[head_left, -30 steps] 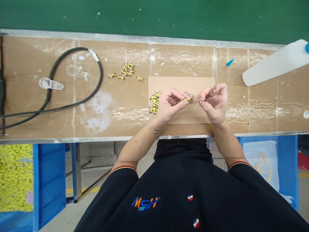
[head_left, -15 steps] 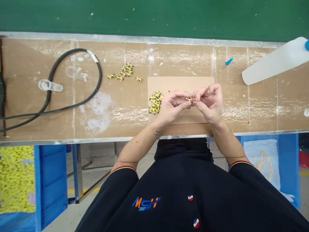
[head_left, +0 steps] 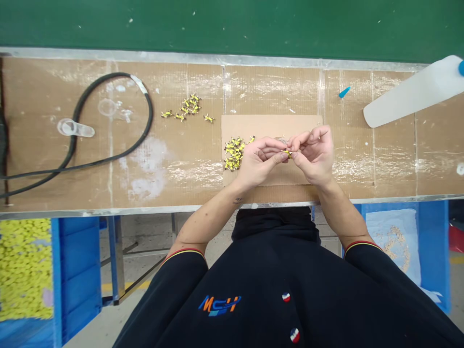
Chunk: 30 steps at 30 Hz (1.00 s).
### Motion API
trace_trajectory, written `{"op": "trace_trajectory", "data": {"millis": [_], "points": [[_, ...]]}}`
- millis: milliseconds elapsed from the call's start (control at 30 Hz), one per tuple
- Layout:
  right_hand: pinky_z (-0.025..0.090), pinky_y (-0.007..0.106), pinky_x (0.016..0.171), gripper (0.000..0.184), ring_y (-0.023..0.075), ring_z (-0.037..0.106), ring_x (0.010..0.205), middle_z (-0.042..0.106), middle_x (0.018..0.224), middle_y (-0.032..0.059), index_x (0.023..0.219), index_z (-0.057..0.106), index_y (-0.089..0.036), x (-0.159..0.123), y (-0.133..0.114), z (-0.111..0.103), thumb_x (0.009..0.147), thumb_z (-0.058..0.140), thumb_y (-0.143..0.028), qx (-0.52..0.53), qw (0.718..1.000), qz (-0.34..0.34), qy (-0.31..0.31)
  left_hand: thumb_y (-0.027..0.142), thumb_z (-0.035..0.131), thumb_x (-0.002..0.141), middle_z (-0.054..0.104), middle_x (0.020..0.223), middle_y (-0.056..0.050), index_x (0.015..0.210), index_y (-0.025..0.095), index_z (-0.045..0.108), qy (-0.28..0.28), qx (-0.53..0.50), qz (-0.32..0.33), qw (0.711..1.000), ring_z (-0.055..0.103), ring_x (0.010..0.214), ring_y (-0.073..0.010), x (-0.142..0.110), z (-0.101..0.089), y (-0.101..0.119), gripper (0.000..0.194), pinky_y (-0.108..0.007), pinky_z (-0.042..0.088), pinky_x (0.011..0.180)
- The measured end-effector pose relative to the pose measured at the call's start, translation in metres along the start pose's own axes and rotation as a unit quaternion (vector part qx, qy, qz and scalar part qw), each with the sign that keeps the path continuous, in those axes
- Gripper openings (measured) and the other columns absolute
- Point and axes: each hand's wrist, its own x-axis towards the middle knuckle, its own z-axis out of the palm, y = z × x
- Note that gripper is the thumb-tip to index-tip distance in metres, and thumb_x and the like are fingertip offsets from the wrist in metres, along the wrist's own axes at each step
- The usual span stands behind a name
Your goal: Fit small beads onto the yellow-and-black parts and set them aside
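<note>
My left hand pinches a small yellow-and-black figure with pale ends between thumb and fingertips, over a cardboard sheet. From the other side my right hand closes its thumb and index finger at the figure's right end. There it grips a small pale piece, mostly covered by the fingertips. Both hands' fingertips almost meet. Left of my left hand, a heap of similar figures lies on the sheet, and one touches its upper right edge.
More figures lie farther left. A black cable loops around a clear plastic cup. At right are a blue cap and a white bottle. Below the table stand blue bins, left with yellow pieces, right with pale bits.
My fingertips have come closer together; the pale piece in my right hand now meets the figure. The figure has shifted slightly right and down. The things on the table stay put.
</note>
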Motion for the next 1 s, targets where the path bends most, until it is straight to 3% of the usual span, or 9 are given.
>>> {"op": "trace_trajectory", "data": {"millis": [800,1000], "points": [[0.061,0.035,0.072,0.043,0.0127,0.064,0.073,0.062,0.081,-0.0073,0.099,0.04,-0.031,0.0001,-0.0064,0.0008,0.089,0.08,-0.041,-0.015,1.0,-0.002,-0.013,0.031,0.09,0.081,0.085,0.096,-0.002,0.096,0.022,0.083,0.022,0.061,0.068,0.996,0.083,0.085,-0.0117,-0.0042,0.0027,-0.0014,0.019,-0.02,0.069,0.083],[0.06,0.032,0.066,0.05,0.012,0.067,0.071,0.067,0.083,-0.0083,0.101,0.038,-0.031,0.0024,-0.0058,-0.0056,0.085,0.085,-0.04,-0.013,0.999,0.036,-0.026,0.03,0.088,0.084,0.084,0.095,-0.002,0.096,0.024,0.084,0.025,0.084,0.085,0.992,0.082,0.083,-0.0112,-0.0046,0.0005,-0.0003,0.014,-0.021,0.068,0.082]]}}
